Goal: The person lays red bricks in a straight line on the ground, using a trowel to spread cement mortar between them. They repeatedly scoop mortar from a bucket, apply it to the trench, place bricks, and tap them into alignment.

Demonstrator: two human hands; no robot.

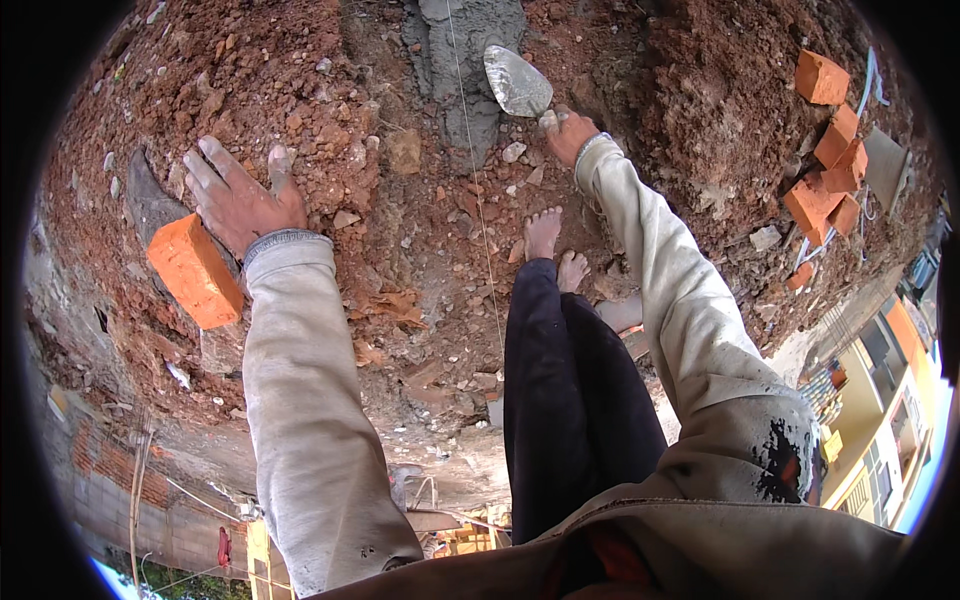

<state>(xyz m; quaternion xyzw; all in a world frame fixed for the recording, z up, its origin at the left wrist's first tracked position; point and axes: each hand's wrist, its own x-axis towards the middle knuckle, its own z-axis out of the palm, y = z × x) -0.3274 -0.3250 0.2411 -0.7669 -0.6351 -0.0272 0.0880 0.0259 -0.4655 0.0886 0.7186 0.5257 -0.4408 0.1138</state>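
My right hand (568, 135) is closed round the handle end of a trowel (518, 82). Its mortar-smeared blade lies over the right edge of a strip of wet grey mortar (440, 60) at the top. My left hand (243, 200) is open, fingers spread, at the reddish soil; whether it presses on the ground I cannot tell. Just below that hand, by the wrist, an orange brick (197, 272) rests tilted. Beside the brick is a dark grey curved object (150, 190), partly hidden. A thin taut string (478, 200) runs lengthwise past the mortar.
Several orange bricks (822, 195) lie in a loose group at the right, with a grey slab (885, 168) and pale blue strips near them. Loose red soil and stones surround a shallow trench. My bare feet (543, 232) stand right of the string. Buildings (880, 420) show at lower right.
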